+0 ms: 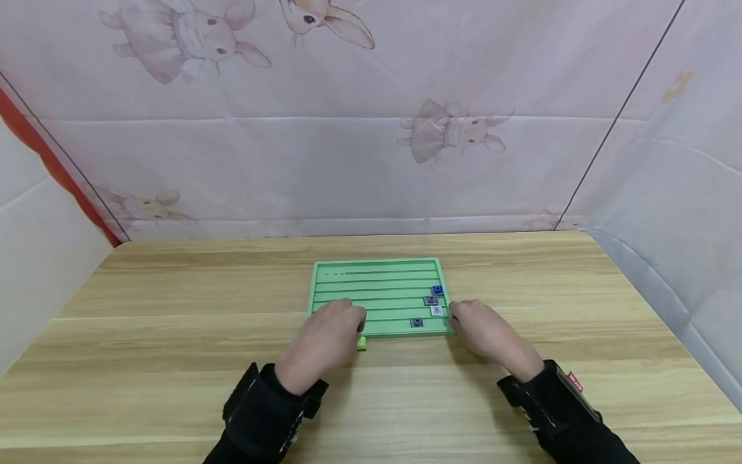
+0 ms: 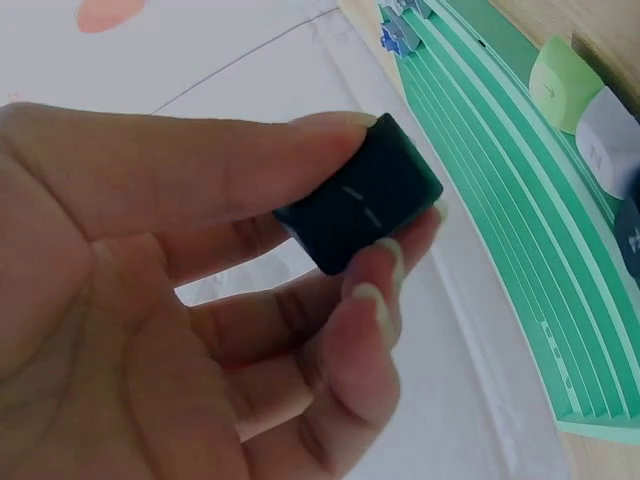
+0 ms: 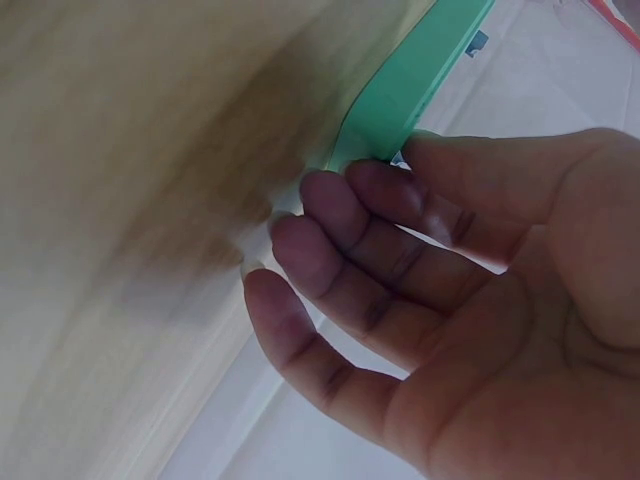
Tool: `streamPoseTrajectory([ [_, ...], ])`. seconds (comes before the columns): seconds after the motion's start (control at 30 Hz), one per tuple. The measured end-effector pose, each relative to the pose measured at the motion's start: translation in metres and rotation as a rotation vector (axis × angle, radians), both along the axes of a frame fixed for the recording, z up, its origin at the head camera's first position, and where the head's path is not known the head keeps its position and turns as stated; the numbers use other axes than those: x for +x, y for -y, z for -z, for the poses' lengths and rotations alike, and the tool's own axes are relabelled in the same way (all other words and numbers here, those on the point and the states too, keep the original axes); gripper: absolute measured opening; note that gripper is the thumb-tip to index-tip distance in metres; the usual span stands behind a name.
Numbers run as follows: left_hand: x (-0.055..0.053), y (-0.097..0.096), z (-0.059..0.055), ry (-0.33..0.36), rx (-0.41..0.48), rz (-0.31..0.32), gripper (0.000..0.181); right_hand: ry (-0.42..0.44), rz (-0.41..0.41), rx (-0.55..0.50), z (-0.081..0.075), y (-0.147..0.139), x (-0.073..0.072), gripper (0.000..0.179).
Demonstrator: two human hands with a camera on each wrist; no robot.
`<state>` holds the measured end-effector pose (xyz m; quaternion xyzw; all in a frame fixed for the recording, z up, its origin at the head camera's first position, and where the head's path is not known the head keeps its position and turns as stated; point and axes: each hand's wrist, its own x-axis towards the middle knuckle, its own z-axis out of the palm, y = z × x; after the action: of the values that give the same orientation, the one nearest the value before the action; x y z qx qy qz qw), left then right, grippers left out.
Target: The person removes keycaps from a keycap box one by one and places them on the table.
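My left hand (image 1: pixel 329 336) is over the near left part of a ridged green tray (image 1: pixel 379 279). In the left wrist view its thumb and fingers pinch a dark keycap (image 2: pixel 368 198) with a small pale mark on its face. At the tray's near right corner is my right hand (image 1: pixel 485 330); in the right wrist view its thumb and index finger pinch the tray's edge (image 3: pixel 405 95), with the other fingers loosely bent beside it. Small square pieces sit on the tray's right side: blue (image 1: pixel 437 290), dark grey (image 1: pixel 431 300), white (image 1: pixel 437 310) and another dark one (image 1: pixel 417 322).
A light green keycap (image 1: pixel 362 343) lies on the wooden table (image 1: pixel 191 309) just before the tray. Beside it in the left wrist view are a pale keycap (image 2: pixel 608 145) and a dark one (image 2: pixel 628 235). A rabbit-printed curtain (image 1: pixel 324 167) hangs behind the table.
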<state>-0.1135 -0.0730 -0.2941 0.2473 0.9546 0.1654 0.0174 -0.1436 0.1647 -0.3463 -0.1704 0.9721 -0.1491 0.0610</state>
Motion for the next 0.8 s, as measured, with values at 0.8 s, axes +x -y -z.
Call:
streamPoseTrajectory([
  [0.8,0.0002,-0.0026,0.0009,0.025,0.018,-0.027,0.015,0.001,-0.002,-0.011,-0.0007,-0.0003,0.0009,0.007],
])
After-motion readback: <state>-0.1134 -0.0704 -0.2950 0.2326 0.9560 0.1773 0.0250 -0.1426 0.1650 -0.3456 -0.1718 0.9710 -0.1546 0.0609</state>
